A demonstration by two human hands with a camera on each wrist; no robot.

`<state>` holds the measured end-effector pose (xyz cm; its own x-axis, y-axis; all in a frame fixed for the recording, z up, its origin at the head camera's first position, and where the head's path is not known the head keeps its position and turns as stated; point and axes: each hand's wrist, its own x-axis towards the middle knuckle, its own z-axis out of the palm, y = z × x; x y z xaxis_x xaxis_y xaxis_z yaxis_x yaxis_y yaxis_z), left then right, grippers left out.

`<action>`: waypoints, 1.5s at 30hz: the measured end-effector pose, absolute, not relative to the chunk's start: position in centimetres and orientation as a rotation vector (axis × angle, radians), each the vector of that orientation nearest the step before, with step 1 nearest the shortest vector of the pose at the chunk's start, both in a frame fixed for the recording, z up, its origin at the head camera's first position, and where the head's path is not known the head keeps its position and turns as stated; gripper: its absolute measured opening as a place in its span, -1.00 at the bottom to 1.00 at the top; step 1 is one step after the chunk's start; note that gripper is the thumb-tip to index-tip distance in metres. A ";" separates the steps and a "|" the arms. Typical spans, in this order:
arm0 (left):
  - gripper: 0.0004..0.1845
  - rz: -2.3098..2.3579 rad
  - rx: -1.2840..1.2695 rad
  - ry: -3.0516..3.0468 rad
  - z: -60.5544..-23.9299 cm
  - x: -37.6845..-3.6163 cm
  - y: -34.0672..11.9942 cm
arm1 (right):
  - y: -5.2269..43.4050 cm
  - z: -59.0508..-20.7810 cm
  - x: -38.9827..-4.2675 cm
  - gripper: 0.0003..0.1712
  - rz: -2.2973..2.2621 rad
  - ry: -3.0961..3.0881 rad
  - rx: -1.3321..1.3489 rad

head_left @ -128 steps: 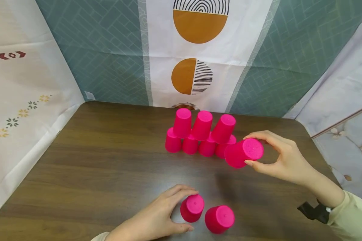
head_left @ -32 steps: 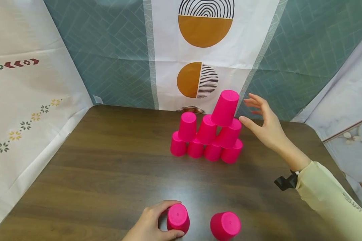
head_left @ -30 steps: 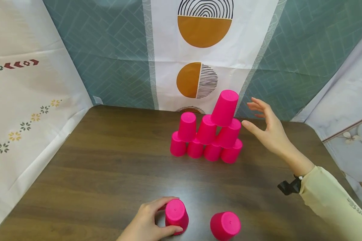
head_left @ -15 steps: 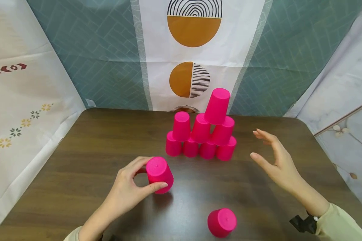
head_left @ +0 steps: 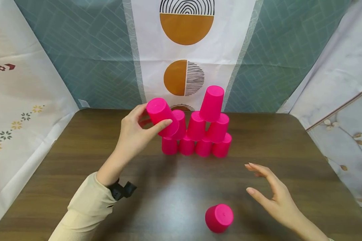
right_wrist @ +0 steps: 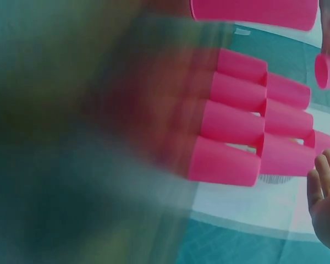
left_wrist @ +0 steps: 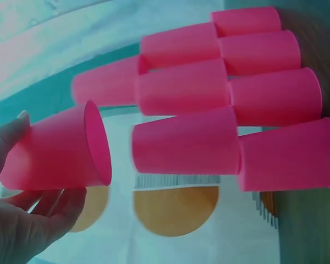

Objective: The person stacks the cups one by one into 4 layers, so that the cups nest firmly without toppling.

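Observation:
My left hand [head_left: 134, 130] grips an upside-down pink plastic cup [head_left: 161, 115] between thumb and fingers. It holds this cup in the air in front of the upper left of a cup pyramid [head_left: 196, 125]. In the left wrist view a gap shows between the held cup [left_wrist: 58, 148] and the stacked ones. The pyramid has a bottom row of several inverted cups, three on the second row, and one top cup [head_left: 212, 103] at the right. My right hand [head_left: 276, 197] hovers with loosely bent fingers over the table's right side, holding nothing.
A lone upside-down pink cup [head_left: 219, 218] stands near the table's front, left of my right hand. The brown wooden table [head_left: 78, 160] meets a patterned cloth backdrop [head_left: 96, 60] just behind the pyramid. Light cloths [head_left: 21, 100] hang along both sides.
My left hand has picked up a cup from the table's front and carried it forward and up to the pyramid. My right hand has let go of the top cup and drawn back toward me.

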<state>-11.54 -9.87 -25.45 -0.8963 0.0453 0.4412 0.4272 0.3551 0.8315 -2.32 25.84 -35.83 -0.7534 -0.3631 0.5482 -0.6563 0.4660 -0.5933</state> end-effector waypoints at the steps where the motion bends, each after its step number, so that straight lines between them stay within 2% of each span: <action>1: -0.51 -1.551 -0.423 -2.290 -25.1 -11.8 -9.5 | 25.7 -36.1 -2.1 -0.19 1.191 -2.374 0.870; 16: -0.51 -1.612 -0.457 -2.305 -22.1 -14.3 -6.4 | 22.6 -38.5 1.1 -0.08 1.166 -2.502 0.990; 26: -0.37 -1.628 -0.510 -2.265 -25.0 -19.3 -5.9 | 22.1 -38.9 1.8 0.00 1.141 -2.625 1.102; 30: -0.29 -1.687 -0.529 -2.249 -25.2 -19.9 -5.5 | 22.0 -38.5 2.3 -0.02 1.136 -2.746 1.039; 34: -0.34 -1.693 -0.540 -2.262 -25.4 -20.3 -5.4 | 21.6 -38.5 2.3 -0.03 1.102 -2.727 1.011; 38: -0.37 -1.670 -0.548 -2.296 -25.7 -20.4 -5.4 | 21.5 -38.6 1.9 -0.07 1.115 -2.624 1.118; 45: -0.36 -1.648 -0.579 -2.330 -25.8 -20.2 -5.3 | 21.4 -39.0 1.4 -0.27 1.209 -2.539 1.281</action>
<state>-20.23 -5.35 -25.79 -0.8959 0.1852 0.4038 0.4424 0.2897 0.8487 1.40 21.42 -39.04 -0.6551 -0.6606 0.3666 -0.7010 0.3505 -0.6211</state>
